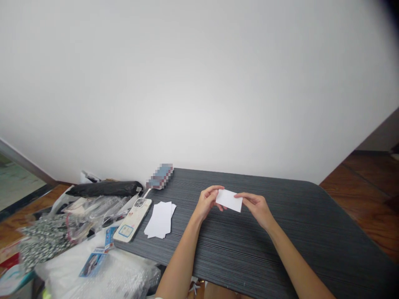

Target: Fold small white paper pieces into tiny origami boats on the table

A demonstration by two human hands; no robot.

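A small white piece of paper [229,200] is held up above the dark table, tilted down to the right. My left hand [208,200] pinches its left end, with the thumb in front and some fingers behind. At the paper's upper right edge, my right hand [254,206] grips it between thumb and fingers. To the left of my hands, a loose stack of white paper sheets [159,220] lies on the table, its sheets turned at differing angles.
Left of the stack lies a phone in a pale case [133,220], a white cable at its top. A pixelated object [160,176] sits at the table's [280,232] back left corner. Plastic-wrapped packages [102,265] and a black bundle [104,189] crowd the left side. A white wall [218,83] rises behind.
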